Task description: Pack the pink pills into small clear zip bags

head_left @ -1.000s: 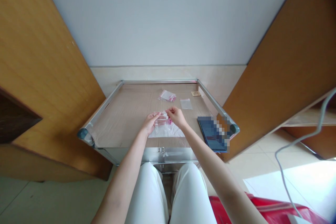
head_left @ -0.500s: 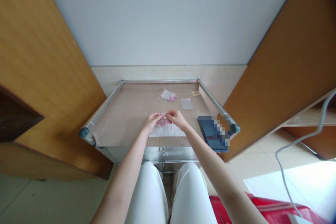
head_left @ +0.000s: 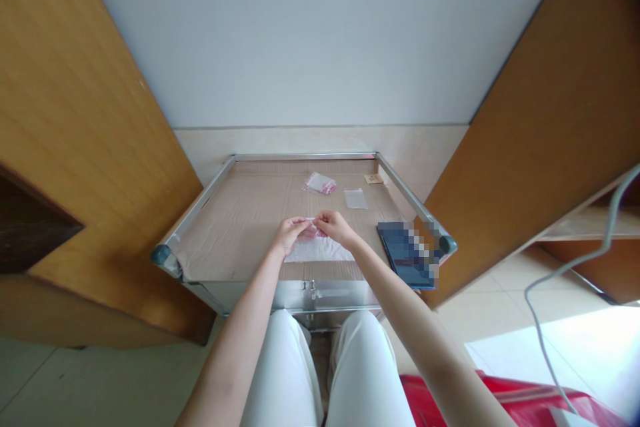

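Note:
My left hand point(head_left: 289, 235) and my right hand point(head_left: 334, 227) meet above the near part of a cardboard-lined tray point(head_left: 240, 227). Between their fingertips is a small clear plastic bag point(head_left: 311, 230) with pink contents, pinched at its upper edge. Below the hands lies a flat white translucent sheet or bag point(head_left: 317, 251). Farther off are a clear bag with pink contents point(head_left: 319, 183) and an empty-looking clear bag point(head_left: 355, 199). A small tan card point(head_left: 373, 178) lies near the far right corner.
A metal rail point(head_left: 305, 156) frames the tray, with a dark blue book or folder point(head_left: 406, 255) at its right side. Wooden panels point(head_left: 90, 147) stand to the left and right. A grey cable point(head_left: 565, 267) and a red bag point(head_left: 500, 393) are at lower right.
My hands have drawn closer together around the small bag, which sits lower and flatter between the fingertips than a second ago. The other items on the tray have not moved.

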Demonstrator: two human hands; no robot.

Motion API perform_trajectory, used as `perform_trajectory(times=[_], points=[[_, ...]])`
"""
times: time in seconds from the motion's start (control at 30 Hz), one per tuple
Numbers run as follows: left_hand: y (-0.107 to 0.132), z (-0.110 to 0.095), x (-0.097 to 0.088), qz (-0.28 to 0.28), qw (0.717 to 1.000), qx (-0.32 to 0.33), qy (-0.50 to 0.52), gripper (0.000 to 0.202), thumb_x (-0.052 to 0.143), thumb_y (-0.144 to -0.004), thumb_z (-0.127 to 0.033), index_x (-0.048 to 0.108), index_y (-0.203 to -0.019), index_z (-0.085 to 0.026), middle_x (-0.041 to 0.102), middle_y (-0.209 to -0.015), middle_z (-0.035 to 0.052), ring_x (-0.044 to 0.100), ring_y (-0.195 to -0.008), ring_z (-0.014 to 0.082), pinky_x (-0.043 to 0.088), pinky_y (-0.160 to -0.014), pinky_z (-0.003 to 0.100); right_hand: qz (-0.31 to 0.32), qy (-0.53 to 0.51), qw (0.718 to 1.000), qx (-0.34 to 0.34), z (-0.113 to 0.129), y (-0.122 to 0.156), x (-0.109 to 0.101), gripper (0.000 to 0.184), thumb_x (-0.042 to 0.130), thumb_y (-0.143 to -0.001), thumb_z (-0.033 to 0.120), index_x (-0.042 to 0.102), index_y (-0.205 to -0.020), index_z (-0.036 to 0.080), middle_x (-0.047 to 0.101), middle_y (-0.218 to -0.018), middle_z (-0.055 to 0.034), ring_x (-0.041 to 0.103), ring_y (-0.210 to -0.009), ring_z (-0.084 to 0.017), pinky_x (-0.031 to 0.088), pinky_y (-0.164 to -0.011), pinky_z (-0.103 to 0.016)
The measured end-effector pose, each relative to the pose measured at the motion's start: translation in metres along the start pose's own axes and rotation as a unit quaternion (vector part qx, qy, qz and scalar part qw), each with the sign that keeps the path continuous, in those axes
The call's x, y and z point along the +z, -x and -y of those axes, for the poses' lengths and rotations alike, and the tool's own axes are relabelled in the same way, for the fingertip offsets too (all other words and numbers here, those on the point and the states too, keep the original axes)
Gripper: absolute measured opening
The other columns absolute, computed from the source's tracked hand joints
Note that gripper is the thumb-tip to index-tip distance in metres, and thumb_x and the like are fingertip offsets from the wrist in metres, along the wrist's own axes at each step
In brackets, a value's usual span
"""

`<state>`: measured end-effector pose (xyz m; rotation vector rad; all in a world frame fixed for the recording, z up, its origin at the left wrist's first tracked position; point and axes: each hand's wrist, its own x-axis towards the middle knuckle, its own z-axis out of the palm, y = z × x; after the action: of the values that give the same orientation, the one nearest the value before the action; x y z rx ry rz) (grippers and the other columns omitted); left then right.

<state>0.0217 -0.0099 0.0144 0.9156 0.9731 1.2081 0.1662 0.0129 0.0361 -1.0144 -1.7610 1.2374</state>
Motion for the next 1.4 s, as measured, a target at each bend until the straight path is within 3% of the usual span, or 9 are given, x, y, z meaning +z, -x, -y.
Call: perform_trajectory(times=[0.2,0.47,0.83,1.1,1.4], points=[[0.002,-0.001,-0.001,0.013,1.000,0.003,-0.008,0.027,0.069,-0.058,-0.031,0.058,-0.073,-0.011,0.065,-0.060,0.0052,0.061,-0.054,0.0156,0.050,-0.056,0.029,0.015,-0.002,1.000,0.023,0.006,0.002,-0.001,0.014,0.050,-0.066,0.026,0.049,-0.059,0.014,0.044,-0.042,0.0048,0.039,-0.038,-0.005,0.029,-0.037,-0.016],[0.004,-0.002,0.001,0.023,1.000,0.005,-0.015,0.025,0.066,-0.061,-0.032,0.058,-0.074,-0.011,0.065,-0.060,0.0070,0.062,-0.056,0.0173,0.050,-0.058,0.030,0.019,0.029,0.999,-0.015,0.007,0.000,-0.005,0.014,0.048,-0.066,0.024,0.051,-0.057,0.013,0.046,-0.045,0.0035,0.040,-0.040,-0.005,0.029,-0.038,-0.016],[0.002,0.000,-0.003,0.017,1.000,0.011,0.005,0.023,0.067,-0.060,-0.027,0.057,-0.075,-0.012,0.065,-0.060,0.0054,0.062,-0.055,0.0173,0.050,-0.056,0.030,0.008,-0.003,1.000,0.020,0.010,0.002,-0.008,0.018,0.050,-0.067,0.029,0.048,-0.056,0.015,0.042,-0.040,0.0055,0.036,-0.036,-0.005,0.026,-0.036,-0.017],[0.007,-0.003,0.001,0.058,0.998,-0.006,-0.014,0.024,0.065,-0.063,-0.030,0.059,-0.077,-0.010,0.067,-0.067,0.0094,0.063,-0.060,0.0187,0.050,-0.058,0.030,0.029,-0.009,0.999,0.024,0.006,0.003,-0.010,0.015,0.053,-0.065,0.028,0.052,-0.061,0.013,0.044,-0.042,0.0051,0.037,-0.037,-0.005,0.025,-0.036,-0.017],[0.007,-0.004,0.000,0.038,0.999,0.004,-0.015,0.024,0.063,-0.063,-0.033,0.056,-0.072,-0.012,0.066,-0.065,0.0074,0.063,-0.061,0.0186,0.050,-0.053,0.028,0.028,-0.007,0.999,0.027,0.014,0.005,-0.020,0.021,0.054,-0.067,0.031,0.052,-0.057,0.013,0.045,-0.039,0.0045,0.038,-0.035,-0.005,0.025,-0.036,-0.017]])
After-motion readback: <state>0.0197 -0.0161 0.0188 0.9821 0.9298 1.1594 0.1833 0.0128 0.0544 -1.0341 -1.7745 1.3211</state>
